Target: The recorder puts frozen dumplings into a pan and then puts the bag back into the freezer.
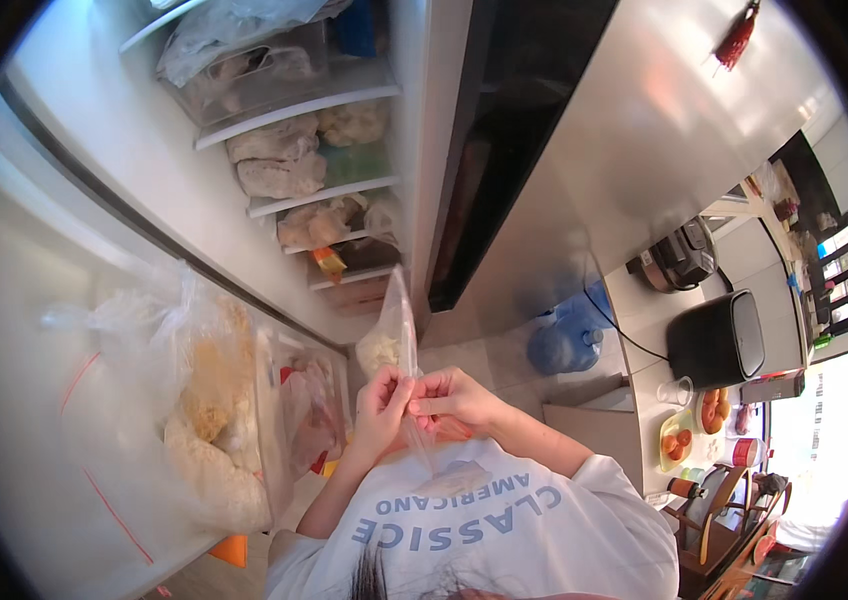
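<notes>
A clear plastic bag [403, 330] with pale food in it hangs in front of my chest, between me and the open refrigerator. My left hand [381, 401] pinches the bag's upper edge between thumb and fingers. Right beside it, my right hand [454, 401] grips the same edge, and the fingertips of both hands nearly meet. The pale, lumpy contents [379, 351] show through the film beyond my left hand; what they are I cannot tell. Part of the film trails back towards my shirt.
Bagged food [281, 176] fills the refrigerator shelves. The open door at left holds more bags [206, 420] in its bin. Blue water bottles [566, 349] stand on the floor at right, beside a counter bearing a rice cooker [675, 259], a black appliance [709, 337] and fruit [713, 411].
</notes>
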A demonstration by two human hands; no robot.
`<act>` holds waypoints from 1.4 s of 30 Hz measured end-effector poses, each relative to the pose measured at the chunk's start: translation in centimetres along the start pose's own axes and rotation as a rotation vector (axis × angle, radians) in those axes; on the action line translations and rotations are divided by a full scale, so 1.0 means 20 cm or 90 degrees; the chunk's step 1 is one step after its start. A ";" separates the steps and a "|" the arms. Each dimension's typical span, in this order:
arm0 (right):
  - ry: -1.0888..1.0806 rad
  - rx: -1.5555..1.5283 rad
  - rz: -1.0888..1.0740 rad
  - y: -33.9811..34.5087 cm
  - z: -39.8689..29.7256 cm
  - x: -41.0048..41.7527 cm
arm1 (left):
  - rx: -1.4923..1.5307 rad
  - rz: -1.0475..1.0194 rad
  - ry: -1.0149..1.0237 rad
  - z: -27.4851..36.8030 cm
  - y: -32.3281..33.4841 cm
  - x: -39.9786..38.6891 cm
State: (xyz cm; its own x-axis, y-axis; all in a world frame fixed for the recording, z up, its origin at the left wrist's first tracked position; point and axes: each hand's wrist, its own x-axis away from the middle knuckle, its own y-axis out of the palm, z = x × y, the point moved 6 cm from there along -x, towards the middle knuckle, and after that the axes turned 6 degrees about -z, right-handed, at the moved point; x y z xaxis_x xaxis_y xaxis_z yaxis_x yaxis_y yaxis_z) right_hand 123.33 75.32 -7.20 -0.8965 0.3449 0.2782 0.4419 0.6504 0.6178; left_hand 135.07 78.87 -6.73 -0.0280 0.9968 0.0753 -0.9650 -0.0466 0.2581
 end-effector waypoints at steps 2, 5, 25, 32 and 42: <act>-0.017 -0.016 0.013 0.00 0.00 -0.07 | -0.030 -0.012 0.000 -0.03 -0.07 0.00; -0.018 0.011 0.012 -0.02 0.00 -0.15 | 0.072 0.012 -0.052 0.00 -0.11 -0.02; 0.011 0.069 -0.031 -0.11 0.03 -0.19 | 0.082 -0.004 -0.147 -0.12 -0.19 -0.04; 0.017 0.413 0.120 -0.08 -0.09 -0.12 | -0.106 -0.076 -0.153 -0.18 -0.23 -0.06; -0.117 0.571 0.226 -0.15 -0.07 -0.09 | -0.142 -0.154 -0.211 -0.27 -0.19 -0.14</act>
State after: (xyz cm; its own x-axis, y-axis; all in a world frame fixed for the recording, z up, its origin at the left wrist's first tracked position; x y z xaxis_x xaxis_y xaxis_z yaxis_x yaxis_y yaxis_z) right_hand 123.63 71.80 -8.44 -0.7219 0.6698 0.1740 0.6129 0.7355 -0.2888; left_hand 137.32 76.70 -13.12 0.2549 0.9007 0.3518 -0.9670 0.2361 0.0961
